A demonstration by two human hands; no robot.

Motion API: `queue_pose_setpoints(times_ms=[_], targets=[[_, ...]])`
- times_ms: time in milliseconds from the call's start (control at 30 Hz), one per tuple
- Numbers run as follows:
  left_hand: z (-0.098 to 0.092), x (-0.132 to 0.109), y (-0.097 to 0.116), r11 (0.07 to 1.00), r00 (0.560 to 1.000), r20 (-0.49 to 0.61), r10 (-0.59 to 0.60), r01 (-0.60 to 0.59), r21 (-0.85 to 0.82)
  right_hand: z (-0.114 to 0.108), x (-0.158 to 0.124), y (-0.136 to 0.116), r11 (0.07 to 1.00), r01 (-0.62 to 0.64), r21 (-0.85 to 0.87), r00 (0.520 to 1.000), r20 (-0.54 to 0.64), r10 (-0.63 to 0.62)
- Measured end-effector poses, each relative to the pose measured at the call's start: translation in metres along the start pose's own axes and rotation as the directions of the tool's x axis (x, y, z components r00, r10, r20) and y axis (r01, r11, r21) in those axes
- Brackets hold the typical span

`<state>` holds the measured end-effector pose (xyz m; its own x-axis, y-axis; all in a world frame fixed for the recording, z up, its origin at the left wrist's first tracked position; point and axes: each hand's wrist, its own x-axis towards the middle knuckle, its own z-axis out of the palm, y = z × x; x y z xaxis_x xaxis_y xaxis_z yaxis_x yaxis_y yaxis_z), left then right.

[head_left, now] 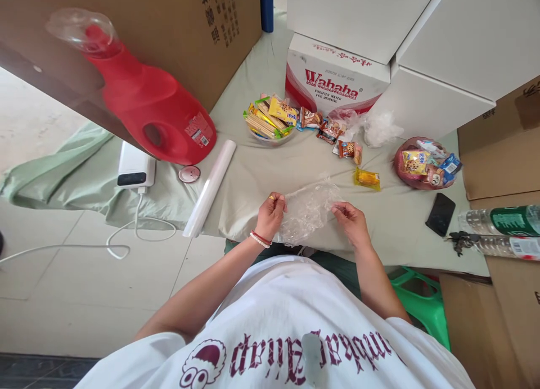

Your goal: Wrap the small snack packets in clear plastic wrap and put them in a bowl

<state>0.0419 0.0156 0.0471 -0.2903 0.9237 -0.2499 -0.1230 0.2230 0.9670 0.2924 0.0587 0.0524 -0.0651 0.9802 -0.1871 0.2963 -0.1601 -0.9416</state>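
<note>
My left hand [270,215] and my right hand [350,220] both pinch a crumpled clear plastic bag [307,209], held between them just above a pale green cloth [253,181]. The left wrist wears a red and white bracelet, and a ring shows on one finger. A yellow snack packet [367,178] lies beyond the bag. Farther off sit a clear bowl of wrapped snacks [270,122] and a pink bowl of snacks [424,163]. Loose snack packets [333,131] lie between the two bowls.
A roll of clear bags [210,188] lies left of my hands. A red detergent jug [147,96], a white power bank [135,165] with cable, a Wahaha box [333,77], a black phone [440,213], bottles [502,220], keys and a green stool [422,304] surround the cloth.
</note>
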Motion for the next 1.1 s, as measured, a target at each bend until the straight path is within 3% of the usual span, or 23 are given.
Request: queue_pose_setpoints(times_ms=[100,200,333,400,467,567,633,700,767,800,833,900,933,967,1000,1033,1100], targets=[[-0.004,-0.002,0.006,1.0,0.991,0.137,0.005,-0.003,-0.014,-0.008,-0.003,-0.005,0.981,-0.037,0.19,0.998,-0.042,0.045],[-0.007,-0.006,0.021,0.998,0.952,0.307,0.003,-0.021,0.054,-0.016,-0.002,-0.004,0.939,-0.042,0.342,0.985,-0.141,0.096],[-0.008,-0.015,0.054,0.96,0.89,0.438,0.131,-0.224,0.168,-0.026,0.004,0.005,0.879,-0.046,0.474,0.969,-0.192,0.155],[-0.005,-0.023,0.065,0.91,0.791,0.572,0.216,-0.375,0.176,-0.029,0.005,0.009,0.832,-0.05,0.553,0.968,-0.18,0.178],[0.001,-0.033,0.065,0.827,0.621,0.739,0.26,-0.538,0.162,-0.031,0.005,0.013,0.764,-0.072,0.641,0.966,-0.146,0.214],[0.009,-0.047,0.042,0.647,0.347,0.91,0.226,-0.752,0.126,-0.035,0.004,0.018,0.694,-0.147,0.705,0.964,-0.056,0.261],[0.01,-0.052,0.021,0.564,0.254,0.951,0.176,-0.818,0.114,-0.036,0.003,0.02,0.688,-0.177,0.703,0.965,-0.014,0.263],[0.009,-0.055,0.007,0.551,0.228,0.961,0.154,-0.827,0.108,-0.038,0.003,0.02,0.68,-0.178,0.712,0.966,-0.004,0.257],[0.009,-0.054,0.004,0.604,0.247,0.95,0.19,-0.792,0.085,-0.037,0.005,0.019,0.66,-0.164,0.733,0.967,-0.011,0.253],[0.011,-0.052,0.005,0.653,0.288,0.93,0.228,-0.754,0.074,-0.036,0.005,0.017,0.652,-0.154,0.742,0.969,-0.016,0.247],[0.013,-0.049,0.008,0.714,0.378,0.886,0.269,-0.696,0.08,-0.035,0.006,0.015,0.647,-0.144,0.749,0.972,-0.017,0.236],[0.022,-0.041,0.012,0.861,0.678,0.679,0.28,-0.49,0.134,-0.028,0.007,0.007,0.647,-0.131,0.751,0.98,-0.001,0.2],[0.028,-0.036,0.014,0.929,0.821,0.528,0.217,-0.339,0.146,-0.024,0.006,0.002,0.65,-0.13,0.748,0.983,0.014,0.18],[0.035,-0.03,0.014,0.976,0.913,0.391,0.116,-0.178,0.126,-0.018,0.006,-0.004,0.655,-0.137,0.744,0.986,0.036,0.164],[0.041,-0.024,0.013,0.997,0.949,0.315,0.006,-0.032,0.077,-0.013,0.005,-0.01,0.658,-0.149,0.738,0.986,0.062,0.154],[0.048,-0.018,0.012,0.996,0.942,0.325,-0.083,0.084,0.011,-0.007,0.004,-0.016,0.659,-0.165,0.734,0.985,0.09,0.147],[0.059,-0.007,0.009,0.967,0.858,0.493,-0.144,0.227,-0.113,0.001,0.003,-0.027,0.656,-0.206,0.726,0.979,0.153,0.138]])
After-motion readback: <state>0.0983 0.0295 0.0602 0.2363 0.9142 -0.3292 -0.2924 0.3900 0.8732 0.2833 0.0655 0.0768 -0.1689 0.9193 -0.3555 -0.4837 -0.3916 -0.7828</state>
